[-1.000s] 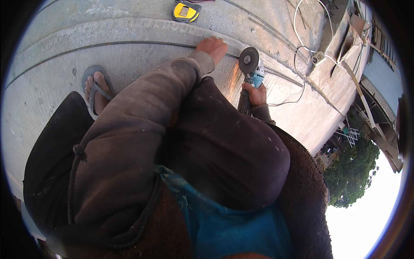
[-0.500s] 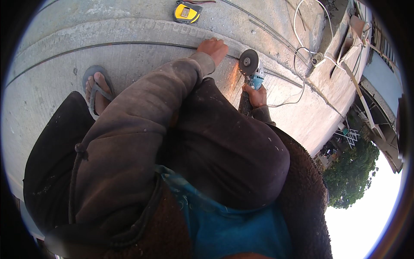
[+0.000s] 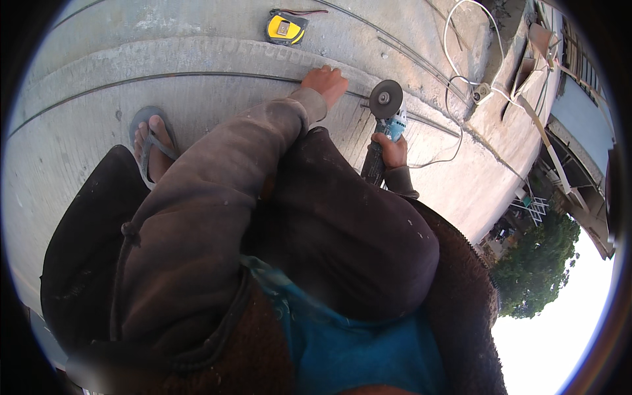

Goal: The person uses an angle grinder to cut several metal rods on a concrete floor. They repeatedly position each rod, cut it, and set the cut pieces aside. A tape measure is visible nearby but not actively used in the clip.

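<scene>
My left hand (image 3: 325, 85) is closed around a long thin steel rod (image 3: 191, 74) that runs across the concrete from the far left. The rod's end shows just right of the hand, near the cutting disc. My right hand (image 3: 395, 153) grips an angle grinder (image 3: 374, 161) with a teal head, its body upright in the picture. The dark round disc (image 3: 386, 99) stands at its top, apart from the rod, with no sparks showing. Another rod piece (image 3: 431, 122) lies to the right, behind the grinder.
A yellow and black tape measure (image 3: 286, 27) lies on the concrete beyond my left hand. More thin rods (image 3: 421, 56) are at the far right, near a white cable (image 3: 447, 39) and a socket (image 3: 482, 93). My sandalled foot (image 3: 155, 145) rests at the left.
Orange sparks below the disc have stopped. The grinder has shifted slightly away from the rod, and a gap shows in the rod between the left hand and the right-hand piece.
</scene>
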`<action>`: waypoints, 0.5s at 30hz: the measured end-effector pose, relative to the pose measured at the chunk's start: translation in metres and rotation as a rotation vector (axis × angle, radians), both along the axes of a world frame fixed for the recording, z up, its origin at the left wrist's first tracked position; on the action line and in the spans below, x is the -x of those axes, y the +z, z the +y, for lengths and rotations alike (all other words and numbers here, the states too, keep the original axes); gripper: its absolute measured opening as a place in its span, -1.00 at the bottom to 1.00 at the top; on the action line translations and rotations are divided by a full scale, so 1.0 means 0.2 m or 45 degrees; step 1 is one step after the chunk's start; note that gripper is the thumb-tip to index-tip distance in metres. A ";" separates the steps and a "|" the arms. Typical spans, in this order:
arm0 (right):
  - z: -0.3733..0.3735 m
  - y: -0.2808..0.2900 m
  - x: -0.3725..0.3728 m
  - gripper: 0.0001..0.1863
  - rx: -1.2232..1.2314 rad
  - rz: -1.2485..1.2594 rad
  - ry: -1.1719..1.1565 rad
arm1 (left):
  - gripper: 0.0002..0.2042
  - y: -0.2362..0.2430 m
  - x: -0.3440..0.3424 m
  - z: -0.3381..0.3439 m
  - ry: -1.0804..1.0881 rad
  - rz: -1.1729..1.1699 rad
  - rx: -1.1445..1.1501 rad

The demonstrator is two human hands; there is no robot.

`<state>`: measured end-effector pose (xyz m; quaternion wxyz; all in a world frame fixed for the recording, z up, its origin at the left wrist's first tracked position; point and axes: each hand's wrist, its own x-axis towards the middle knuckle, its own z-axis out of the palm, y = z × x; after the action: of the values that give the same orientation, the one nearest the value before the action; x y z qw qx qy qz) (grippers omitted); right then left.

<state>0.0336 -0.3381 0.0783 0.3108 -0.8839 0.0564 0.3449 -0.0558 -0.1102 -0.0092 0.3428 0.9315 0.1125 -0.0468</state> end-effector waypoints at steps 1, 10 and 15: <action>-0.01 0.02 0.02 -0.79 -0.104 0.023 -0.133 | -0.88 0.00 0.01 0.00 -0.038 -0.037 -0.013; -0.15 0.21 0.13 -0.73 -0.460 -0.092 -0.590 | -0.85 0.02 -0.02 -0.04 -0.111 0.006 -0.214; -0.19 0.30 0.17 -0.68 -0.627 -0.133 -0.776 | -0.75 -0.13 -0.03 0.02 -0.302 0.123 0.156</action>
<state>-0.0010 -0.3756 0.1382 0.6043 -0.7419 0.2160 0.1945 -0.0496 -0.1059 -0.0342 0.3853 0.9122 0.0148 -0.1387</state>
